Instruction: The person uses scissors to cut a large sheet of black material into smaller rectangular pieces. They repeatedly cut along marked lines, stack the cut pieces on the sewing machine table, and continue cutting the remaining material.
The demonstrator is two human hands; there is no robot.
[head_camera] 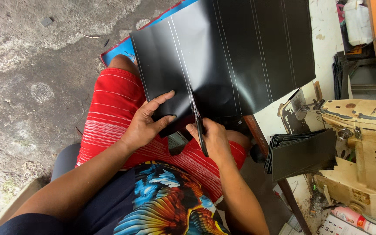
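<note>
Right hand has its grip closed around black scissors, blades biting into the near edge of a large black sheet held over the lap, while the left hand pinches the sheet's near left corner. The cut looks just begun along a scored white line; staying on it calls for keeping the sheet taut. Cut strips sit stacked on the tabletop edge by the sewing machine.

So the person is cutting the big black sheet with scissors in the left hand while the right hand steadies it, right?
Not quite: the hands are swapped. In the head view the right hand works the scissors along a marked line on the black sheet, while the left hand steadies its lower edge.
</note>
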